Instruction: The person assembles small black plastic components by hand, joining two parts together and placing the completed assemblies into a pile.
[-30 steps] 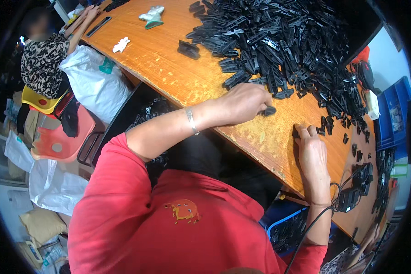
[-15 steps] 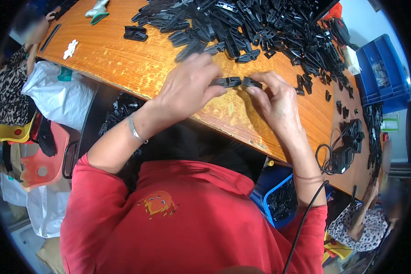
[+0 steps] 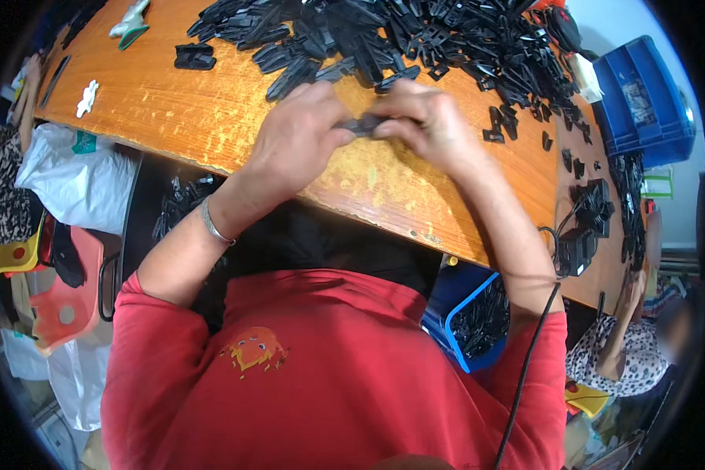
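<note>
My left hand (image 3: 296, 142) pinches a long, slim black plastic part (image 3: 360, 125) above the worn front of the wooden table. My right hand (image 3: 435, 125) is closed at the other end of it, thumb and forefinger on a small black plastic piece that its fingers largely hide. The two pieces meet between my hands; whether they are joined I cannot tell. Just beyond my fingers spreads a large heap of similar black plastic parts (image 3: 439, 39). A few smaller black pieces (image 3: 501, 121) lie to the right of my right hand.
A lone black part (image 3: 195, 56) and a white cut-out piece (image 3: 88, 99) lie to the left. A blue bin (image 3: 642, 102) stands at the right, near black adapters with cables (image 3: 580, 249). Below the table edge sits a blue crate (image 3: 456, 345). Co-workers sit at both sides.
My right hand has moved left and turned, bringing its small piece against the long part in my left hand. Before, a gap showed between them. The whole view has also shifted slightly.
</note>
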`<move>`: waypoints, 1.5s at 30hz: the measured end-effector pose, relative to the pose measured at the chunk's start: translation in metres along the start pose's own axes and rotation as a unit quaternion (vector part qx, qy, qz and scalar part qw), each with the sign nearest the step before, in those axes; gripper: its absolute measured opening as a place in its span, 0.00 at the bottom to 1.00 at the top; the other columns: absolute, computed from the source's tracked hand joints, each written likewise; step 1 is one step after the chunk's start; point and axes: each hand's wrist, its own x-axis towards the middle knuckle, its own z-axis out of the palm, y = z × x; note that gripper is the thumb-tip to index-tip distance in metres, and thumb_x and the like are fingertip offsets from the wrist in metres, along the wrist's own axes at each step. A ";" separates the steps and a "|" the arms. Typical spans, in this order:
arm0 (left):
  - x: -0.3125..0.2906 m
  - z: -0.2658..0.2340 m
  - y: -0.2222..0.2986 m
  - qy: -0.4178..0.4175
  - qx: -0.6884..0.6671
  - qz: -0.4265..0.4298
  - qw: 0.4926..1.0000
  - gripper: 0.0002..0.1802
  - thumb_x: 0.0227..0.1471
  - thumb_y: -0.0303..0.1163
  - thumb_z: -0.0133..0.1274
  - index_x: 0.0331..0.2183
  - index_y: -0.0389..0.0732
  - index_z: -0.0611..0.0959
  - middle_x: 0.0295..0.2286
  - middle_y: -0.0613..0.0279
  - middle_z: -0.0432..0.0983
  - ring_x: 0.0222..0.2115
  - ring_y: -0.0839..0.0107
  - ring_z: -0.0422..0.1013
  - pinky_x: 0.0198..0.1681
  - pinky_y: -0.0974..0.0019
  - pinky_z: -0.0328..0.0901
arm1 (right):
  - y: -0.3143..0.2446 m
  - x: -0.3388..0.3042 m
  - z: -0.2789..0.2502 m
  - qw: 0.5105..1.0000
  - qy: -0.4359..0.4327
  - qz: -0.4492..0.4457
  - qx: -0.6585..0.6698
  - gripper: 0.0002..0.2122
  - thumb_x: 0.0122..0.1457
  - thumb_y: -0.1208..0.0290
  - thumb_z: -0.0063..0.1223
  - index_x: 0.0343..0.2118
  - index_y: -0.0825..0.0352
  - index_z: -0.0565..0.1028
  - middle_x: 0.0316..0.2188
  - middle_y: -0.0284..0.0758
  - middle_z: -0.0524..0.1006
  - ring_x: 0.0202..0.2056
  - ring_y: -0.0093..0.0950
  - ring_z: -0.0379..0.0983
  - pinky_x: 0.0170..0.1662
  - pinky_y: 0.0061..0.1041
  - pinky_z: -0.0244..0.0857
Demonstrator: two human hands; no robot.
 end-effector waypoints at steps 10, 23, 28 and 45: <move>-0.038 -0.110 0.014 -0.189 0.089 -0.109 0.972 0.10 0.51 0.22 0.65 0.38 0.33 0.85 0.33 0.49 0.78 0.38 0.48 0.77 0.42 0.53 0.70 | -0.056 -0.038 0.002 0.999 -0.040 -0.019 0.009 0.08 0.60 0.68 0.68 0.40 0.62 0.86 0.35 0.39 0.81 0.35 0.44 0.81 0.38 0.40 0.76; 0.073 -0.020 -0.007 -0.066 0.200 0.157 0.965 0.28 0.51 0.22 0.65 0.55 0.44 0.83 0.55 0.53 0.75 0.58 0.52 0.70 0.59 0.53 0.69 | 0.012 -0.110 -0.064 0.921 0.091 0.199 -0.321 0.11 0.60 0.77 0.64 0.46 0.63 0.86 0.44 0.40 0.82 0.43 0.45 0.82 0.47 0.41 0.76; 0.093 0.007 -0.026 -0.102 0.255 0.185 0.943 0.15 0.52 0.25 0.64 0.43 0.42 0.88 0.49 0.59 0.79 0.55 0.60 0.73 0.53 0.58 0.69 | 0.004 -0.103 -0.070 0.928 0.055 0.257 -0.264 0.09 0.59 0.77 0.66 0.43 0.65 0.84 0.43 0.41 0.82 0.42 0.46 0.82 0.46 0.43 0.75; 0.021 0.008 0.015 -0.102 -0.258 -0.194 0.941 0.13 0.60 0.20 0.62 0.46 0.34 0.81 0.45 0.59 0.83 0.49 0.76 0.77 0.52 0.69 0.73 | -0.042 -0.077 -0.038 0.975 0.049 0.172 -0.134 0.06 0.64 0.71 0.64 0.41 0.63 0.85 0.37 0.42 0.82 0.38 0.47 0.81 0.42 0.42 0.74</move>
